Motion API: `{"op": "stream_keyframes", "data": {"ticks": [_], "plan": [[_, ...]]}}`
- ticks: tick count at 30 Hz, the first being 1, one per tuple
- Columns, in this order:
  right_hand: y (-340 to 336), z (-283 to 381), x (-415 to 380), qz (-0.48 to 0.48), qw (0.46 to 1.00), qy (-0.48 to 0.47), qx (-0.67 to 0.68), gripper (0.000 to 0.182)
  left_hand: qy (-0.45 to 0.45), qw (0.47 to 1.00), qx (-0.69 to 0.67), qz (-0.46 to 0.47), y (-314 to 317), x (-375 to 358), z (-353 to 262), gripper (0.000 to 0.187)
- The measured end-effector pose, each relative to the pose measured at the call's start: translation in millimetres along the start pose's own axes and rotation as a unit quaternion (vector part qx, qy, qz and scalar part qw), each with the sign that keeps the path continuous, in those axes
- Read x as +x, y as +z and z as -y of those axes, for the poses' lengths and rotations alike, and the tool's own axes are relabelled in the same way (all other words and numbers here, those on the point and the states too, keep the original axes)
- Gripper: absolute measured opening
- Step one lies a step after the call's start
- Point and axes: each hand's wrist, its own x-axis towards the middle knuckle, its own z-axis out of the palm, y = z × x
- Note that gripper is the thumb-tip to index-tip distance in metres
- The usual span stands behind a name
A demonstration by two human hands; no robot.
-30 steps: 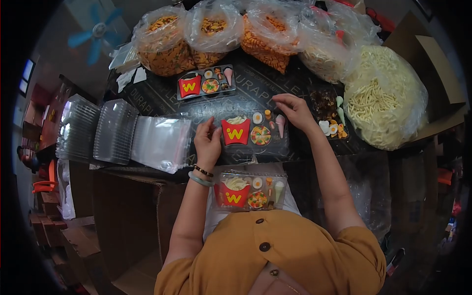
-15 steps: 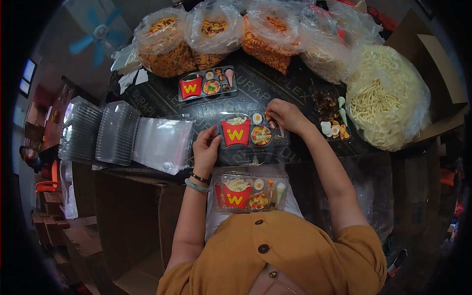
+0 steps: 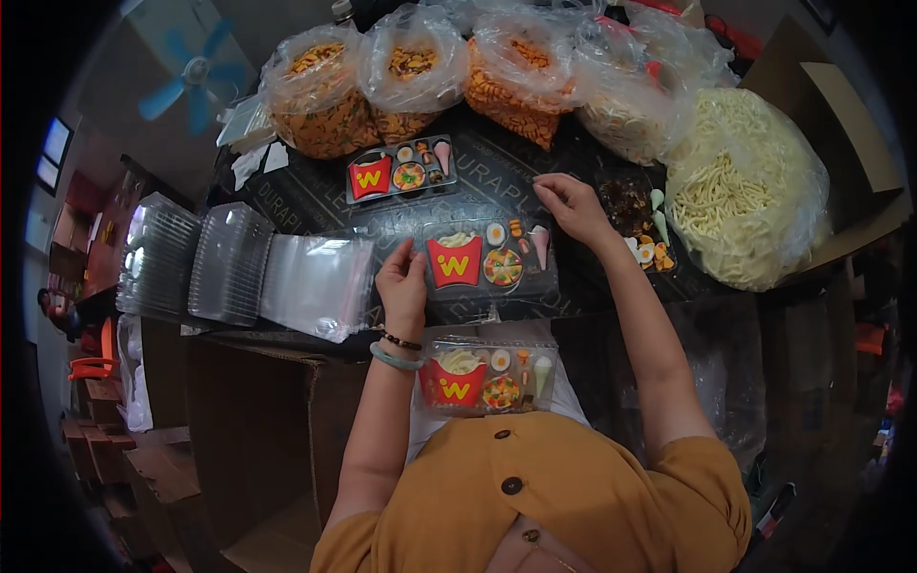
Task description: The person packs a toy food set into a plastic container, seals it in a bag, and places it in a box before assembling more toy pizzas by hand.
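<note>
A clear plastic tray (image 3: 489, 283) lies on the dark table in front of me. It holds a red fries-box piece (image 3: 453, 263) with pale fries, a fried-egg piece (image 3: 496, 233), a round pizza-like piece (image 3: 502, 267), small orange and brown pieces, and a pink cone-shaped piece (image 3: 540, 246). Beside the tray's left edge is my left hand (image 3: 401, 285), fingers loosely bent and nothing visible in them. My right hand (image 3: 573, 208) hovers above the tray's upper right corner, fingers loosely apart, holding nothing I can see. Between it and the fries bag lie loose small pieces (image 3: 650, 252).
Another filled tray (image 3: 402, 170) lies farther back; a closed filled pack (image 3: 487, 375) rests at my lap. Stacked clear trays (image 3: 229, 260) and plastic sleeves (image 3: 317, 282) stand left. Bags of small pieces (image 3: 320, 110) line the back; a bag of pale fries (image 3: 735, 201) is right.
My right hand has lifted off the tray's right side and moved up and right, uncovering the pink cone piece and the small pieces. My left hand has shifted slightly off the tray's edge.
</note>
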Motion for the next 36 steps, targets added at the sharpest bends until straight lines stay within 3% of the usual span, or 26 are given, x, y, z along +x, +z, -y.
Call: {"op": "stream_keyframes", "data": {"ticks": [2,4,5,8,11,16,21,23,24,26,27,28,30,33,36], "plan": [[-2,10,-7,0.031,0.993,-0.1,-0.053,0.039,0.041,0.997,0.064,-0.034,5,9,21,0.034],[5,29,-21,0.128,0.95,-0.193,-0.208,0.069,0.083,0.986,0.128,-0.068,12,11,26,0.035],[13,41,-30,0.205,0.941,-0.149,-0.223,0.096,0.126,0.971,0.19,-0.07,15,9,24,0.035],[33,41,-39,0.249,0.906,-0.168,-0.298,0.104,0.171,0.946,0.268,-0.065,19,3,18,0.035],[37,36,-33,0.256,0.914,-0.157,-0.274,0.11,0.164,0.939,0.296,-0.057,18,0,11,0.032],[54,41,-41,0.218,0.907,-0.171,-0.316,0.102,0.218,0.889,0.403,-0.016,16,-2,13,0.028],[78,49,-41,0.172,0.911,-0.175,-0.332,0.09,0.224,0.883,0.412,0.02,-10,-2,-2,0.027],[79,53,-44,0.168,0.913,-0.164,-0.335,0.089,0.282,0.826,0.487,-0.015,-28,-14,-25,0.034],[79,53,-43,0.172,0.912,-0.17,-0.331,0.089,0.316,0.764,0.562,-0.033,-42,-17,-34,0.038],[81,54,-43,0.17,0.915,-0.147,-0.335,0.09,0.197,0.688,0.699,-0.014,-71,-16,-38,0.04],[81,59,-44,0.174,0.917,-0.137,-0.331,0.091,0.136,0.682,0.718,0.03,-83,-14,-36,0.04],[82,60,-44,0.175,0.917,-0.14,-0.33,0.091,0.135,0.682,0.719,0.027,-87,-14,-31,0.04],[83,62,-43,0.175,0.916,-0.133,-0.335,0.092,0.141,0.586,0.795,0.069,-92,-13,-25,0.04],[88,63,-44,0.172,0.913,-0.139,-0.344,0.091,0.198,0.598,0.777,0.011,-92,-16,-20,0.032],[92,59,-44,0.169,0.91,-0.143,-0.35,0.091,0.162,0.594,0.788,0.022,-83,-5,-21,0.021]]}}
